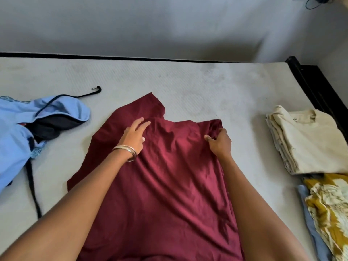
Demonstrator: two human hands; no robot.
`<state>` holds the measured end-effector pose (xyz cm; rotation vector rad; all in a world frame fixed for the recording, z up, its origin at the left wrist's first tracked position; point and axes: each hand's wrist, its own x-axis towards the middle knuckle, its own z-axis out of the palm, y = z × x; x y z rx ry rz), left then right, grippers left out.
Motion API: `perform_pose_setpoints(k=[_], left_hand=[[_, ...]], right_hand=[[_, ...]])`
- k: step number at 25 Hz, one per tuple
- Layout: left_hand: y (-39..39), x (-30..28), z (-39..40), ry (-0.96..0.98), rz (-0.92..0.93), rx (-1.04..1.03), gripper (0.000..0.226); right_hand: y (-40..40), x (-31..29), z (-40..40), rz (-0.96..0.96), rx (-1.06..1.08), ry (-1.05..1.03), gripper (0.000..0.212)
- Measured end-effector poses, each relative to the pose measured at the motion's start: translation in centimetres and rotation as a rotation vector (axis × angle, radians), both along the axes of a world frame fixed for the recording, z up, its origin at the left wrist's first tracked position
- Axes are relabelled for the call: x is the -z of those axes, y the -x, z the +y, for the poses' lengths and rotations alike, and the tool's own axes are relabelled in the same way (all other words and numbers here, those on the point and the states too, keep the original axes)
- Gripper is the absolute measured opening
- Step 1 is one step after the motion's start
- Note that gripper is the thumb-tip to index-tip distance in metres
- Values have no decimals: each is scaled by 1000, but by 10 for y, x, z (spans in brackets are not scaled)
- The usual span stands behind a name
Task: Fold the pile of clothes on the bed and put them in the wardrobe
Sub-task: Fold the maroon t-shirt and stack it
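A maroon garment (pixel 169 185) is spread across the middle of the bare grey mattress (pixel 207 87), its upper part pointing toward the far wall (pixel 169 25) and its lower part running off the near edge of the view. One sleeve is laid out to the upper left, while the right side is folded inward along a straight edge. The left hand (pixel 134 136) is laid flat on the cloth near the collar, fingers straight and slightly spread, and a pair of metal bangles (pixel 128 151) is worn at that wrist. The right hand (pixel 220 142) is curled at the upper right corner of the garment, where a fold of the maroon fabric is pinched between thumb and fingers. To the left, a light blue hooded top (pixel 17 132) with a dark lining and a black drawstring (pixel 82 95) is seen crumpled on the mattress, apart from the maroon garment. To the right, a folded cream garment (pixel 310 144) is stacked near the mattress edge, and just in front of it a mustard and cream patterned cloth (pixel 327 210) is laid over something pale blue. A black bed frame (pixel 316 85) is visible at the far right corner
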<state>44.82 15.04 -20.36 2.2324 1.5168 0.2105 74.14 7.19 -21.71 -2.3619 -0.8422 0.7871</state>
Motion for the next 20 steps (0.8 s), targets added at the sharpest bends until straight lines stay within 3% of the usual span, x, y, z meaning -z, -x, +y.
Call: perform_pose_setpoints(k=[4,7,9,11,13,16,18,20], left_hand=[[-12,17,49,-1,192,1,69],[-10,27,79,1,233,-100,71],[-9,29,98,96,211,-195,71],[-12,30,109,135,184,-309,75],[-11,31,117,140,147,-471,78],[-7,28,122,110,204,-545,52],[-8,17,128,17,256,-514,41],[-11,4,141,-73,118,-622,40]], right_hand=[[-6,17,40,5,262,-1,41],[-23,6,51,-36,327,-267,18],[-44,-11,58,-40,446,-442,21],[-71,-15,65,-87,468,-387,22],[-88,-6,72,-141,433,-201,23],[-98,11,77,-129,398,-37,26],[-100,15,78,-59,407,-43,27],[-100,12,81,-14,462,-147,26]])
